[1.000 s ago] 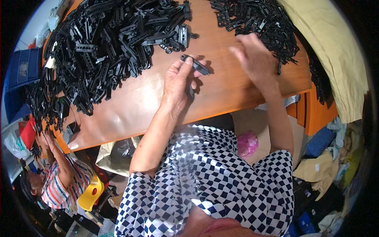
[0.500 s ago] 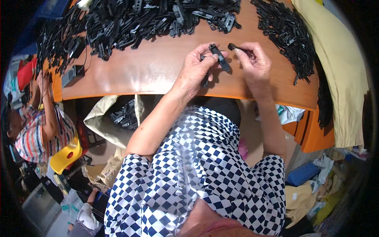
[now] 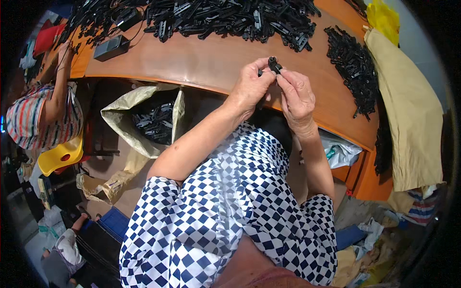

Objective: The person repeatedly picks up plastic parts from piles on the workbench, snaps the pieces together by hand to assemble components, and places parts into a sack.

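My left hand is closed round a black plastic part, whose upper end sticks out past the fingertips. Right beside it, my right hand pinches at the same spot, its fingertips meeting the part; whether a second small black piece sits between them is hidden. Both hands are held above the near edge of the brown table. Beyond them lies a large heap of black plastic parts, long and narrow in shape. A smaller pile of thinner black pieces spreads on the right side.
A dark box-shaped device with a cable stands at the table's left. Below the edge, an open woven sack holds more black parts. Tan cloth hangs over the right side. A person in a striped top works at the far left.
My right hand has moved left to meet the left hand, bringing its small black piece to the part. The part in my left hand is now turned more upright. The view has shifted.
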The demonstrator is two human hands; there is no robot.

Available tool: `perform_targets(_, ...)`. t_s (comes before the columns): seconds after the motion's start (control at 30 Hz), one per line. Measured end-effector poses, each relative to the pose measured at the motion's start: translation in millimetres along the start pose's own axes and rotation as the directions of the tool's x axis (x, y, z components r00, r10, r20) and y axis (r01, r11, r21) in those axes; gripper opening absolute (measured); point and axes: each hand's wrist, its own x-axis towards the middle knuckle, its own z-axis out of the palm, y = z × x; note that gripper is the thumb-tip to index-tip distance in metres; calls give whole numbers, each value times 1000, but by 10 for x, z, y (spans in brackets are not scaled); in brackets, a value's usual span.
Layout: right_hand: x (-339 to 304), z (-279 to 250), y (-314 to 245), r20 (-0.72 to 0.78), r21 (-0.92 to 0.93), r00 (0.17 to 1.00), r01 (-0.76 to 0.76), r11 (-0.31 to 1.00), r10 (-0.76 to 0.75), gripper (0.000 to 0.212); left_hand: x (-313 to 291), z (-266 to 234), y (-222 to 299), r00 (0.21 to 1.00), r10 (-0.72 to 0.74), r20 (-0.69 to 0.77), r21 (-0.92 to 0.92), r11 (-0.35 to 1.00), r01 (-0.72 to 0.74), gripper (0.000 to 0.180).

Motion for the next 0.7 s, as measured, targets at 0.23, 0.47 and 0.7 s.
perform_targets(0.23,58,-54,-103,-43,9,998,44,999,-44,44,-80,-29,45,996,-3,85,-60,998,8,30)
perform_targets(0.47,-31,97,-159,-137,32,990,17,999,-12,56,-155,-27,22,999,12,50,-130,992,-6,28)
perform_targets(0.7,-43,221,-236,-134,54,991,12,998,-4,57,-158,-173,-47,998,-43,43,-281,958,53,26)
